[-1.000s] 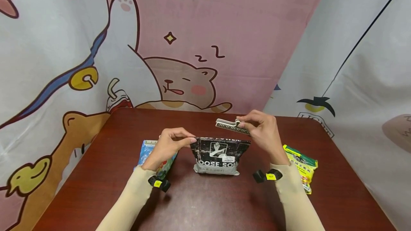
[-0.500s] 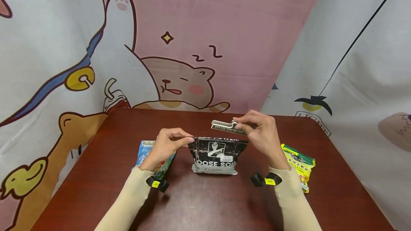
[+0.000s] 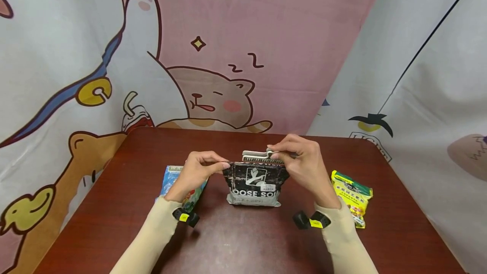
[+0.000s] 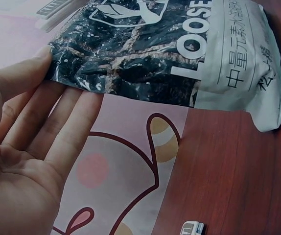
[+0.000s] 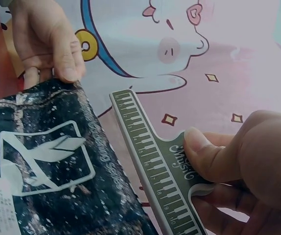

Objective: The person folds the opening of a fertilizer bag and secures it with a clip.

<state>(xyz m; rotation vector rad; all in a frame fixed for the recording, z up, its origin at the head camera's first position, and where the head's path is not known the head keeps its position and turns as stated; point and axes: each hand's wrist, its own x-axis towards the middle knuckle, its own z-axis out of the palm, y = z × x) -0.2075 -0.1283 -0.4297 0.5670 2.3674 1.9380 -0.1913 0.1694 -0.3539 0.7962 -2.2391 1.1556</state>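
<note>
A black-and-white bag point(image 3: 255, 184) printed "LOOSE SO…" stands upright mid-table. Its top left corner is pinched between the thumb and fingers of my left hand point(image 3: 195, 174); the left wrist view has this bag point(image 4: 130, 54) running off the top. My right hand point(image 3: 306, 164) grips the handles of a long bag clip point(image 3: 255, 156), holding it level just above and along the bag's top edge. Piano keys, numbers and the word "Music" decorate the clip point(image 5: 152, 156) in the right wrist view, where it lies beside the bag's edge.
Behind my left wrist lies a blue and green packet point(image 3: 171, 181) with a striped strip at its top. A yellow and green packet point(image 3: 351, 198) rests to the right on the dark red table point(image 3: 236, 240). A cartoon-printed cloth point(image 3: 289, 54) hangs at the back.
My right hand has moved left and down with the bag clip, bringing it from above the bag to its top edge. The left hand keeps its pinch on the corner.
</note>
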